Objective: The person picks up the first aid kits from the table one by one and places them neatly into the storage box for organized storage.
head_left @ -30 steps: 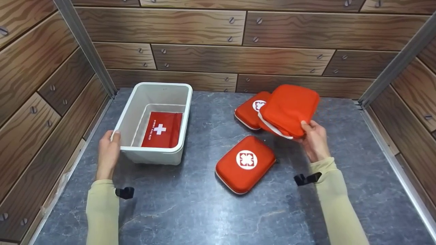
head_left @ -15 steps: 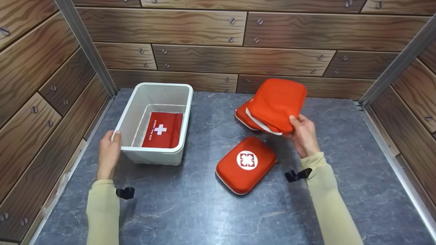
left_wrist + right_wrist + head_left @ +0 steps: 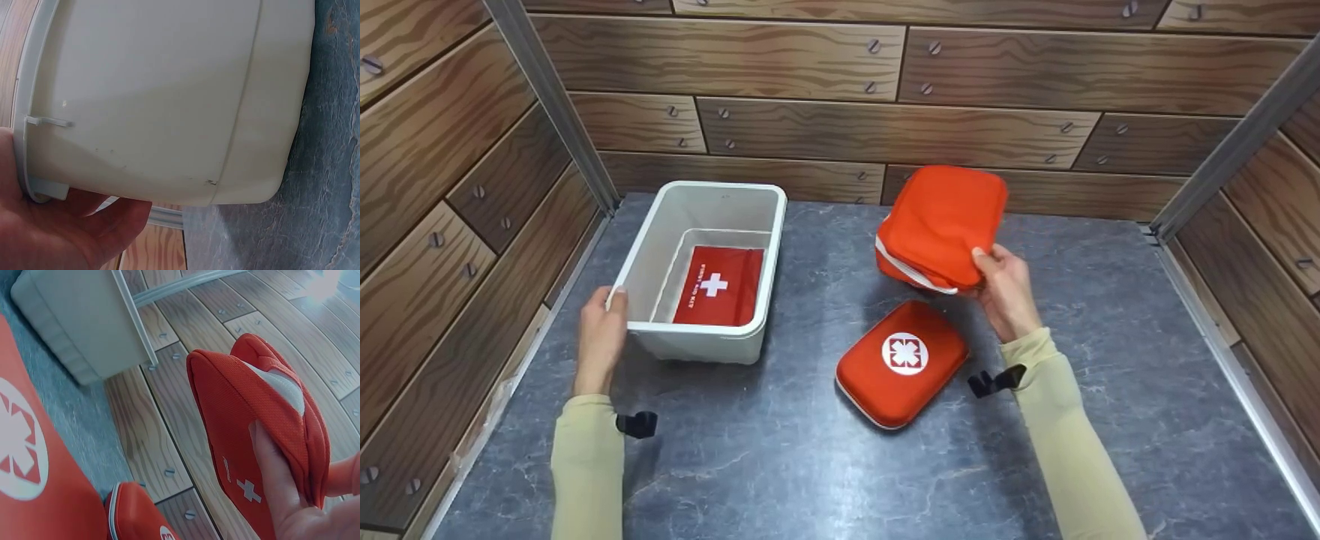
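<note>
My left hand [image 3: 601,334] grips the near left corner of a light grey plastic bin [image 3: 697,346], thumb over the rim. On the bin's floor lies a flat red first aid pouch [image 3: 739,296] with a white cross. My right hand [image 3: 1006,291] pinches a soft red first aid pouch [image 3: 949,214] by its near right corner, held up off the table. White shows along that pouch's open edge, and its underside bears a white cross in the right wrist view. A red hard first aid case [image 3: 862,375] with a round white emblem lies in front of it.
A second red hard case [image 3: 135,509] shows low in the right wrist view; in the head view the raised pouch covers it. Wood-patterned walls [image 3: 810,127] enclose the grey marbled table [image 3: 780,465] at the back and both sides.
My right hand has carried the soft red pouch leftward and slightly up, so it now covers the rear hard case. My left hand and the bin have stayed in place.
</note>
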A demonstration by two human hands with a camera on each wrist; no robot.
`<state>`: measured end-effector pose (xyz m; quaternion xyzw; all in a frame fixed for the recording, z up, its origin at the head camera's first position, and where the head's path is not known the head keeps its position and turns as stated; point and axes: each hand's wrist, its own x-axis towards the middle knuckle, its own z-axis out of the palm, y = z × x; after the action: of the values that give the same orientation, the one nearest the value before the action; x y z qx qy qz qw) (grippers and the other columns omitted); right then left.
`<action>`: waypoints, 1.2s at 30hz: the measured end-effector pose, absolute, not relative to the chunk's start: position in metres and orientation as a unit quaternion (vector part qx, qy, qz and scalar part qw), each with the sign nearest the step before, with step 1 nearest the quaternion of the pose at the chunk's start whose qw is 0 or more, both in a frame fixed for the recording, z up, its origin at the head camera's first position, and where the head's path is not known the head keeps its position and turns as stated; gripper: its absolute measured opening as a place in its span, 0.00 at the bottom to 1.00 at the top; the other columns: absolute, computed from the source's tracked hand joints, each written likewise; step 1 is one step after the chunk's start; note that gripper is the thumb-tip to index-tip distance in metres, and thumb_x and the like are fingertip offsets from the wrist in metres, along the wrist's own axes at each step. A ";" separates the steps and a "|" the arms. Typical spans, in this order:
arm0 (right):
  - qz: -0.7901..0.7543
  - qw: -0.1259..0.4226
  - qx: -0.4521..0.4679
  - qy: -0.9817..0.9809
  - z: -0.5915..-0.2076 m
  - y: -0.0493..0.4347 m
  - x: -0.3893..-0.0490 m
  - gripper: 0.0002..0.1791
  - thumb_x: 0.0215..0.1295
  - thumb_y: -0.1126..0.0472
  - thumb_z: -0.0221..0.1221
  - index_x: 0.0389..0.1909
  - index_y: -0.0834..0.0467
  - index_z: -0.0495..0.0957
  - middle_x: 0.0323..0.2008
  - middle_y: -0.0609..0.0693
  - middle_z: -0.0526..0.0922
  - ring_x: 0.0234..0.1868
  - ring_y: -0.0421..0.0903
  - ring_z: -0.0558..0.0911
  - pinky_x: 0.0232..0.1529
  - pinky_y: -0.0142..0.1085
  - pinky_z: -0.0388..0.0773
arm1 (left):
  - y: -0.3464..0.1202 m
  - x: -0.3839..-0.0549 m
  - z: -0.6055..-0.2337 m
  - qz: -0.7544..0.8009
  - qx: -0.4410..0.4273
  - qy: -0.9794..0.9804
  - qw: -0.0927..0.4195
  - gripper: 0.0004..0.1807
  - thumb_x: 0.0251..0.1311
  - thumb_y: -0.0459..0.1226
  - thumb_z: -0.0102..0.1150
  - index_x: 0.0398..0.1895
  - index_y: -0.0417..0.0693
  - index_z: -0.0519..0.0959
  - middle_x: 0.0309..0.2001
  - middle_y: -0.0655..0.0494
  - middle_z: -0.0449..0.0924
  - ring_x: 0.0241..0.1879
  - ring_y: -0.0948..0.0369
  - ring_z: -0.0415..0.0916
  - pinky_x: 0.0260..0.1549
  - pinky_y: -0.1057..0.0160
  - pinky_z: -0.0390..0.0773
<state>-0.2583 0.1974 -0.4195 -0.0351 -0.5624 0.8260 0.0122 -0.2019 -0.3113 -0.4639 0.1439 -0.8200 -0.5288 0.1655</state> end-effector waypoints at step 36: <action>0.827 -0.038 0.020 -0.560 -0.404 0.103 -0.269 0.12 0.75 0.67 0.47 0.54 0.66 0.67 0.37 0.55 0.80 0.32 0.47 0.83 0.28 0.40 0.80 | -0.311 -0.205 -0.467 -0.535 0.141 -0.814 0.176 0.21 0.75 0.39 0.39 0.51 0.28 0.73 0.49 0.31 0.76 0.47 0.47 0.71 0.48 0.54 0.65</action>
<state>-0.2692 0.1031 -0.4038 0.0198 -0.5598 0.8275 -0.0383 -0.2049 -0.3106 -0.4672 0.1409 -0.8139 -0.5353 0.1764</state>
